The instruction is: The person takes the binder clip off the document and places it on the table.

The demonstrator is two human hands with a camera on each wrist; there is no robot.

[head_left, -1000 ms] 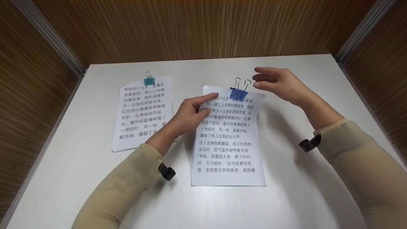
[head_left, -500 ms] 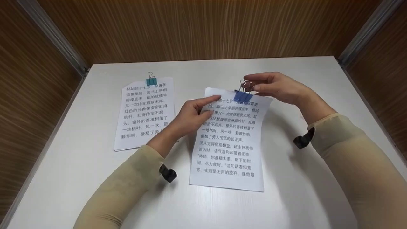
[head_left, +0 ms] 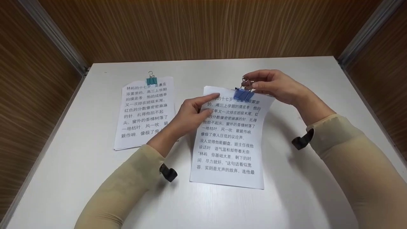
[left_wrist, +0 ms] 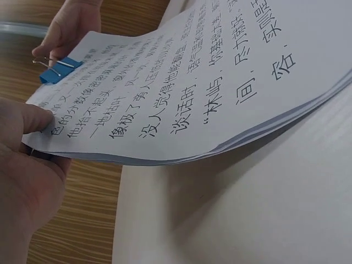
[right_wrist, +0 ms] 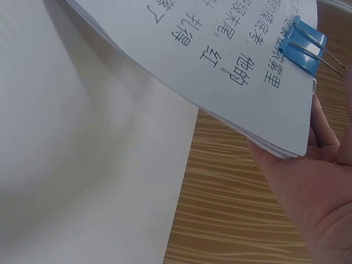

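Left hand (head_left: 191,115) pinches the left edge of the paper stack (head_left: 227,146); right hand (head_left: 281,86) pinches the wire handles (head_left: 242,83) of the blue clip (head_left: 244,95). Stack's upper end is raised above the tabletop (head_left: 165,206). Likely light, pliant; best held near the clip.

White tabletop (head_left: 203,206), brown wood-grain walls (head_left: 203,28) on three sides, grey metal corner strips (head_left: 54,33)

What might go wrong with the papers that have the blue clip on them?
The right hand is gripping the blue clip by its handles, so if it squeezes the clip open, the pages might slip apart. The left hand pinches the paper stack at one side only. In the left wrist view the stack bends and its edges spread a little, so it might crease or end up uneven.
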